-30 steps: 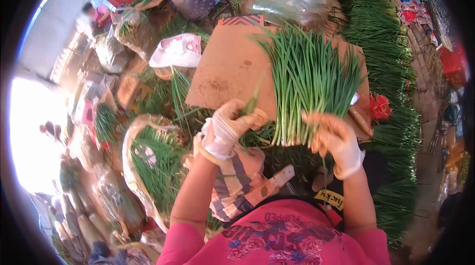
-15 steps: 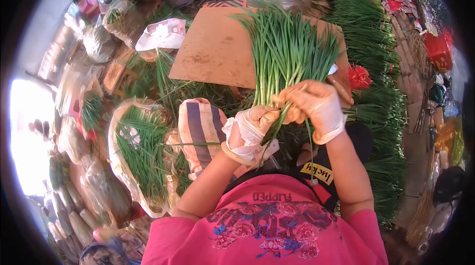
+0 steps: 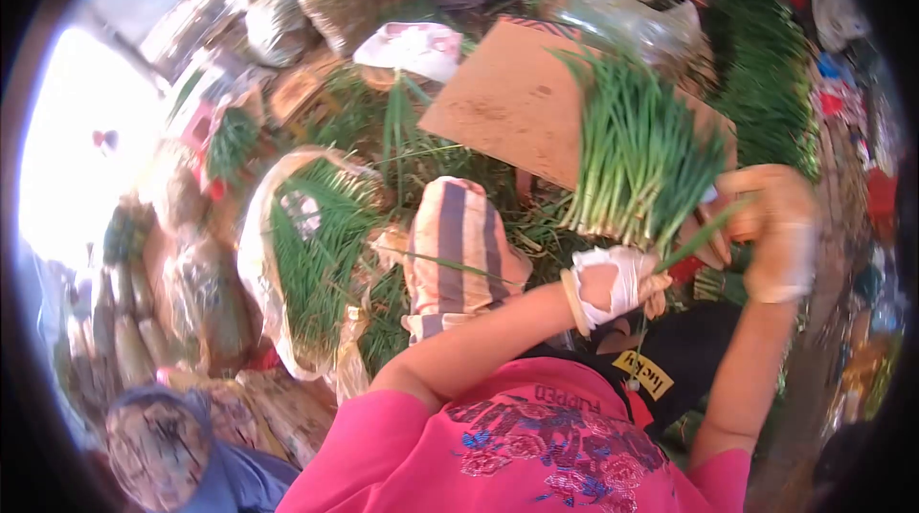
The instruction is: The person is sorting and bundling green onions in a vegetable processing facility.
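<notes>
A thick bunch of green onions (image 3: 637, 154) stands fanned out over a brown cardboard sheet (image 3: 498, 97). My left hand (image 3: 620, 280), in a white glove, grips the bunch at its pale lower ends. My right hand (image 3: 775, 226), gloved and blurred, is at the right of the bunch and pulls a single green stalk (image 3: 704, 235) out sideways. A bangle sits on my left wrist.
A striped cloth (image 3: 459, 245) lies left of my hands. A plastic bag of greens (image 3: 311, 255) sits further left. More stacked green onions (image 3: 766, 82) lie at the right. Bags, a white cloth (image 3: 412, 44) and a seated person are at the back.
The view swung right and down. My left hand took over the grip on the bunch's base. My right hand moved off to the right, drawing one stalk with it.
</notes>
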Action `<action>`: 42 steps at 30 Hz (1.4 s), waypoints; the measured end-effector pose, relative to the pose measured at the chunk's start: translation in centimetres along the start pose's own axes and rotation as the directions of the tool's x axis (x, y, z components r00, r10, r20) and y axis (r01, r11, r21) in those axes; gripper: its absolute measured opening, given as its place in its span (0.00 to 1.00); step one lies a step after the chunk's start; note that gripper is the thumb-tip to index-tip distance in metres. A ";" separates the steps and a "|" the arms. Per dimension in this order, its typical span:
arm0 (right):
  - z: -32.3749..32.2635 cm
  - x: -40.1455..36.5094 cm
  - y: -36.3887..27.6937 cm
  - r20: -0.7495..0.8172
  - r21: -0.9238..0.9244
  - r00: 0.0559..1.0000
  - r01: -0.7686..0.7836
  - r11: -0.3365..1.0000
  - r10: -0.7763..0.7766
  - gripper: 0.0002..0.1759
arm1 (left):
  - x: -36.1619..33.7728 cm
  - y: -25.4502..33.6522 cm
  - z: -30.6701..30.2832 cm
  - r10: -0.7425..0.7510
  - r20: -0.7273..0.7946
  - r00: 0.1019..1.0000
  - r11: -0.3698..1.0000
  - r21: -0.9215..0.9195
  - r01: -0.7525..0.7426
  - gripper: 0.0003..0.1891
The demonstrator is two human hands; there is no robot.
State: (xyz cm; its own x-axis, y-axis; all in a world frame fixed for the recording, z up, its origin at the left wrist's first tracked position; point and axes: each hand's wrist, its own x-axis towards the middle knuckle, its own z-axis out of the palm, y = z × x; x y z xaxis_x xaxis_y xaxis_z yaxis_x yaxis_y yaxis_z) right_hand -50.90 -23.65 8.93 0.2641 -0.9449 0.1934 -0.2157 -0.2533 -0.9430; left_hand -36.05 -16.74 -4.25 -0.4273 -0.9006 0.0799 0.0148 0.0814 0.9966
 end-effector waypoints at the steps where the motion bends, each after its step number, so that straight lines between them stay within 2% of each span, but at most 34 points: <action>1: -2.6 1.1 0.0 -0.133 -0.147 0.967 0.196 0.970 -0.216 0.11 | -0.3 -2.5 0.5 0.017 -0.040 0.999 1.000 -0.018 -0.018 0.23; 3: -8.2 3.2 -0.6 -0.276 -0.481 0.753 0.429 0.764 -0.597 0.10 | -1.4 -8.1 0.3 -0.140 -0.011 0.990 0.990 -0.006 0.140 0.21; 4: -10.3 4.3 -1.7 -0.276 -0.585 0.639 0.482 0.653 -0.718 0.11 | -2.2 -10.9 0.5 -0.223 0.013 0.975 0.974 -0.040 0.223 0.20; 6: -12.4 5.8 -3.3 -0.159 -0.665 0.515 0.575 0.477 -0.843 0.09 | -3.7 -12.0 0.2 -0.270 0.013 0.963 0.940 -0.214 0.266 0.20; 8: -14.2 4.7 -0.7 -0.179 -0.673 0.594 0.507 0.538 -0.784 0.11 | -4.8 -9.4 -1.1 -0.167 -0.100 0.981 0.975 -0.165 0.149 0.20; 10: -9.8 3.9 0.0 -0.023 -0.685 0.638 0.551 0.477 -0.770 0.14 | -6.6 -3.5 -3.4 -0.102 -0.242 0.965 0.993 -0.085 0.083 0.20; 11: -7.7 3.7 1.2 0.058 -0.674 0.674 0.570 0.469 -0.736 0.15 | -7.3 -3.3 -4.9 0.019 -0.304 0.953 0.997 -0.069 -0.042 0.21; 12: -5.4 3.3 3.6 0.160 -0.649 0.735 0.581 0.492 -0.658 0.18 | -8.3 -2.5 -6.8 0.131 -0.364 0.922 0.991 0.022 -0.133 0.22; 13: -2.8 3.0 6.9 0.275 -0.621 0.806 0.565 0.543 -0.524 0.21 | -9.3 -1.7 -8.7 0.241 -0.417 0.876 0.970 0.122 -0.209 0.23; 14: -0.6 2.3 9.7 0.398 -0.613 0.842 0.539 0.578 -0.363 0.24 | -11.4 -0.1 -10.1 -0.104 -0.491 0.865 0.975 -0.221 -0.007 0.24; 15: 1.3 0.9 11.4 0.509 -0.637 0.838 0.521 0.568 -0.198 0.27 | -12.6 -0.3 -12.7 0.254 -0.576 0.777 0.965 0.200 -0.168 0.25; 16: 3.3 -0.7 10.8 0.573 -0.679 0.812 0.546 0.491 -0.112 0.29 | -14.3 -1.2 -14.7 0.287 -0.657 0.697 0.957 0.225 -0.182 0.21; 17: 5.2 -2.3 10.2 0.629 -0.702 0.777 0.582 0.410 -0.024 0.31 | -16.1 -2.6 -16.5 0.203 -0.774 0.600 0.973 0.091 -0.211 0.18; 18: 5.5 -4.1 11.8 0.575 -0.732 0.813 0.463 0.500 0.087 0.32 | -17.7 -4.6 -18.5 0.106 -0.869 0.483 0.960 -0.038 -0.279 0.18; 19: 5.7 -5.3 12.4 0.512 -0.686 0.850 0.316 0.656 0.126 0.30 | -19.2 -6.5 -20.5 0.068 -0.918 0.392 0.947 -0.065 -0.315 0.19; 20: 5.8 -6.5 12.8 0.436 -0.615 0.882 0.145 0.775 0.180 0.29 | -20.9 -9.3 -22.8 0.053 -0.930 0.362 0.961 -0.050 -0.271 0.22; 21: 5.9 -7.6 13.8 0.424 -0.551 0.886 0.087 0.830 0.188 0.27 | -22.5 -12.1 -25.7 0.125 -0.906 0.404 0.992 0.107 -0.067 0.16; 22: 6.2 -8.3 14.6 0.410 -0.483 0.891 0.028 0.875 0.197 0.25 | -22.3 -12.7 -27.1 0.094 -0.925 0.368 0.988 0.043 -0.146 0.22; 23: 7.5 -9.0 13.8 0.362 -0.460 0.889 -0.091 0.883 0.280 0.22 | -22.2 -13.6 -29.0 0.055 -0.939 0.339 0.998 0.045 -0.037 0.27; 24: 7.7 -9.8 15.0 0.372 -0.406 0.887 -0.110 0.907 0.274 0.19 | -21.7 -15.6 -31.2 0.037 -0.943 0.330 0.999 0.037 -0.006 0.32; 26: 7.6 -10.2 15.9 0.526 -0.493 0.815 0.056 0.868 0.245 0.20 | -19.7 -16.2 -34.5 0.041 -0.961 0.273 0.936 0.133 0.327 0.37; 28: 8.8 -10.2 14.8 0.448 -0.456 0.822 -0.128 0.881 0.351 0.19 | -17.8 -20.4 -39.6 -0.117 -0.982 0.148 0.899 -0.041 0.435 0.44; 29: 8.7 -10.3 15.1 0.406 -0.440 0.812 -0.228 0.868 0.419 0.19 | -16.9 -20.6 -41.1 -0.067 -0.988 0.139 0.851 0.016 0.526 0.48; 30: 9.0 -10.2 14.9 0.340 -0.429 0.792 -0.350 0.833 0.508 0.19 | -15.9 -19.6 -42.3 -0.212 -0.972 0.098 0.782 -0.108 0.614 0.50; 32: 7.9 -11.5 17.2 0.285 -0.329 0.792 -0.449 0.831 0.541 0.18 | -15.0 -23.6 -45.2 -0.126 -0.991 0.042 0.699 -0.059 0.713 0.52; 33: 8.9 -10.5 15.1 0.269 -0.464 0.701 -0.506 0.726 0.661 0.17 | -14.3 -23.7 -46.0 -0.302 -0.952 -0.056 0.650 -0.248 0.718 0.53; 34: 9.4 -9.0 14.3 0.297 -0.479 0.680 -0.502 0.720 0.671 0.16 | -13.7 -24.0 -45.9 -0.355 -0.925 -0.137 0.603 -0.339 0.722 0.53; 36: 8.5 -10.8 16.1 0.265 -0.461 0.654 -0.559 0.689 0.708 0.15 | -12.0 -22.5 -42.3 -0.565 -0.806 -0.177 0.505 -0.508 0.698 0.52; 37: 8.1 -11.2 16.7 0.257 -0.467 0.628 -0.585 0.663 0.735 0.15 | -11.8 -27.8 -42.0 -0.521 -0.848 -0.097 0.378 -0.331 0.865 0.38; 38: 8.5 -11.0 16.9 0.247 -0.455 0.612 -0.611 0.648 0.751 0.15 | -10.5 -32.6 -40.6 -0.539 -0.784 0.309 0.076 0.320 0.944 0.22; 40: 9.4 -10.7 17.5 0.243 -0.423 0.582 -0.657 0.624 0.776 0.15 | -6.5 -33.1 -34.0 -0.588 -0.621 0.519 0.312 0.418 0.853 0.20; 41: 9.1 -10.5 18.3 0.261 -0.424 0.527 -0.690 0.586 0.809 0.15 | -4.5 -33.3 -30.8 -0.596 -0.522 0.609 0.431 0.433 0.792 0.20; 42: 9.8 -9.8 18.3 0.271 -0.481 0.548 -0.635 0.604 0.792 0.16 | -2.9 -32.8 -28.3 -0.721 -0.267 0.640 0.441 0.535 0.720 0.26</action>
State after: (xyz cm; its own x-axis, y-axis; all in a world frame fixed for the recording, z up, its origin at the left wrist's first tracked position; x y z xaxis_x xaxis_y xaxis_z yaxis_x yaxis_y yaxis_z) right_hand -48.22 -17.01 -12.84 0.2287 -0.6618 -0.7139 -0.7503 0.3474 -0.5624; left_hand -9.67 -28.88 -36.54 -0.0429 -0.7488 -0.6614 -0.7849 -0.3843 0.4860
